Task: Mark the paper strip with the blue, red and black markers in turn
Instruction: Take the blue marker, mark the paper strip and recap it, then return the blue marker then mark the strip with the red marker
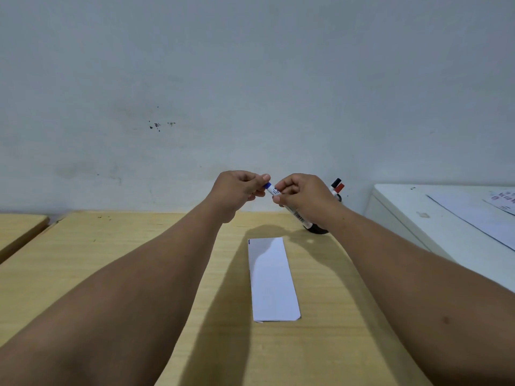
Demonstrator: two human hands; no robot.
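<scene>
1. The white rectangular paper strip (272, 278) lies flat on the pale wooden counter (111, 260), apparently unmarked.
2. Above its far end, the right hand (302, 197) grips the white-barrelled blue marker (289, 208); the left hand (237, 190) pinches its blue cap.
3. Pull the cap straight along the barrel, holding the barrel steady.
4. The red-capped marker (339, 188) and black-capped marker (335, 181) stand in a holder behind.
</scene>
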